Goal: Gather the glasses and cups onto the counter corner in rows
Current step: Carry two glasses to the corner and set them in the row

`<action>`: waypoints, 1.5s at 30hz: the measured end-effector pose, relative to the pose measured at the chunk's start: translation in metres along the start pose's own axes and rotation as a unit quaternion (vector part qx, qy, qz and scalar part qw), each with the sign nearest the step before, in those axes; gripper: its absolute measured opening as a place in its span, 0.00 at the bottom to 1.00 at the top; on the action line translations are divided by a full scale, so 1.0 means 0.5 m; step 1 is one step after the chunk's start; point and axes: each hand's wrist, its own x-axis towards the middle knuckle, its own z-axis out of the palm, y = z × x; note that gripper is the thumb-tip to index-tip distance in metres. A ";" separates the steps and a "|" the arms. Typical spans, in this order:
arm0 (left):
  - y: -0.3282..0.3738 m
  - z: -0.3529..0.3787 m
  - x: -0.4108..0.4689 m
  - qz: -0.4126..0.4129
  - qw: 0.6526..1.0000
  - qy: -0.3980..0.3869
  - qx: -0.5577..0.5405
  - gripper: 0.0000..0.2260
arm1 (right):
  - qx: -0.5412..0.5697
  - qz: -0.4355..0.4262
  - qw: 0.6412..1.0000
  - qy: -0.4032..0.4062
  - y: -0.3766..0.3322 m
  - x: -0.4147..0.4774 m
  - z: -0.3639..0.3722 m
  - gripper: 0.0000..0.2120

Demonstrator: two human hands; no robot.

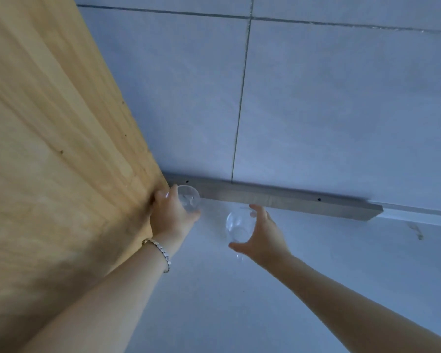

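Clear glass is all there is to gather here: two tumblers, both at the far end of the pale counter (316, 289). The left glass (189, 198) sits tucked into the very corner, where the wooden side panel (61, 149) meets the grey strip (278, 200) at the foot of the tiled wall (341, 98). The right glass (238, 226) is near it along the same strip, with a small gap between the two. That looks like the start of a row, begun from the corner so that later pieces can line up outward along the wall.

The left hand (169, 215) is wrapped around its glass from the near side, fingers curled at the rim and the thumb low on the right wall; the grip is closed on the glass, and the knuckles press close to the wood. Whether the base already rests on the counter cannot be told.

The right hand (261, 231) is spread wide, thumb near the front of the glass and fingertips (253, 212) at the back rim. It cups the glass loosely; whether it really clamps it or only touches it is not clear.

A metal bracelet (159, 250) circles the left wrist. No other cups or glasses are in view.
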 end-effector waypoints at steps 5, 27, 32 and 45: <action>-0.005 0.010 0.006 0.005 1.000 -0.007 0.007 0.31 | 0.026 0.005 1.000 0.010 -0.054 0.090 0.042 0.42; 0.110 -0.003 -0.226 0.197 0.942 -0.098 0.252 0.11 | -0.111 0.033 0.985 -0.128 0.131 -0.113 -0.102 0.17; 0.227 0.092 -0.356 0.206 0.902 -0.294 0.242 0.12 | -0.160 0.098 0.968 -0.165 0.326 -0.239 -0.212 0.19; 0.710 0.448 -0.739 0.307 0.838 -0.376 0.250 0.04 | -0.116 0.208 0.968 -0.085 0.909 -0.560 -0.599 0.19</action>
